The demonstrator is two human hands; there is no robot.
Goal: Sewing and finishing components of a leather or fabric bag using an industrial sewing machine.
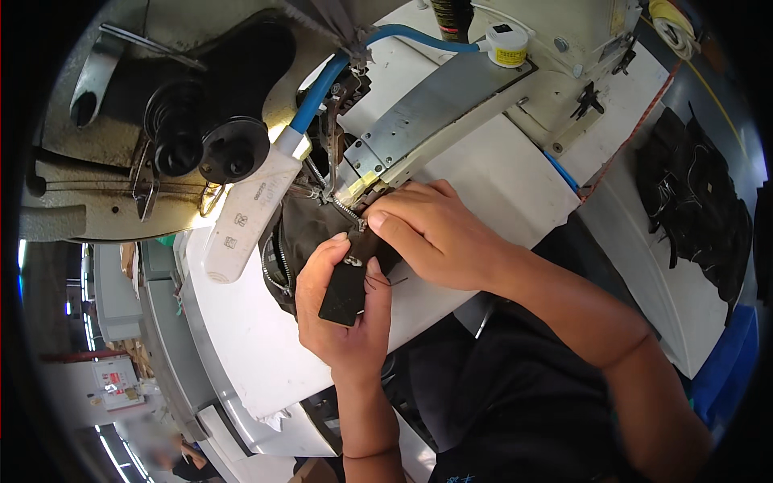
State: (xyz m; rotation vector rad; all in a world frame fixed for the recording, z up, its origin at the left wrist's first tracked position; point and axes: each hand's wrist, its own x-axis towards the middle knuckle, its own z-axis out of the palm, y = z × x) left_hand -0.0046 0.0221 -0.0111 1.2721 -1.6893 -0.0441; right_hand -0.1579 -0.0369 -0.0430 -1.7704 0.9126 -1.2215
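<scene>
A dark olive fabric bag (305,229) with metal zippers lies bunched under the sewing machine's working end, on the white table. My left hand (345,330) is closed on its near edge, thumb and fingers on either side of a black square-ended flap (345,295). My right hand (435,233) presses the bag's fabric beside a short zipper (348,211), its fingers bent together close to the machine's metal arm (427,121). The fingertips of my right hand are partly hidden by the hand itself. Needle and presser foot cannot be made out clearly.
A white lamp head (250,213) on a blue gooseneck (320,92) hangs close left of the bag. Black thread-guide parts (205,105) fill the upper left. More dark fabric pieces (696,201) lie at the right. Another person (189,463) is far off at lower left.
</scene>
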